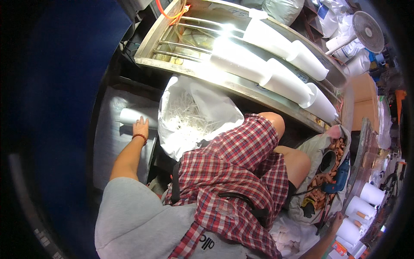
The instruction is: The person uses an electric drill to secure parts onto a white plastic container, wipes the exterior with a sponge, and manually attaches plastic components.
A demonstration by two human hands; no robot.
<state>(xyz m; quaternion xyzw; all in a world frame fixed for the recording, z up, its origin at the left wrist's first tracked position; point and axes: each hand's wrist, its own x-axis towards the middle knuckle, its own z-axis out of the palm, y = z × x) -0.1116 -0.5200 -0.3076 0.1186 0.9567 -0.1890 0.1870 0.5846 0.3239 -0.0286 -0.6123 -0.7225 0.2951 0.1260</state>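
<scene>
My left hand [140, 127] reaches out to the left, with a beaded bracelet on the wrist. Its fingers rest over the near side of a white cylindrical container [129, 116], which lies on its side on a grey flat surface [120, 155]. Far to the lower right is my right hand [337, 219], small and at the rim of the view, close to several white cylinders [348, 231] on a bench. How its fingers are set does not show clearly.
An open white bag [200, 116] of thin white strips stands before my knees. Beyond it, a long wooden trough [146, 54] with metal rails carries nested white containers [241, 60]. On my right, a cloth bag [302, 198] holds orange-brown pieces and a blue power tool [338, 179]. A fan [368, 31] stands far right.
</scene>
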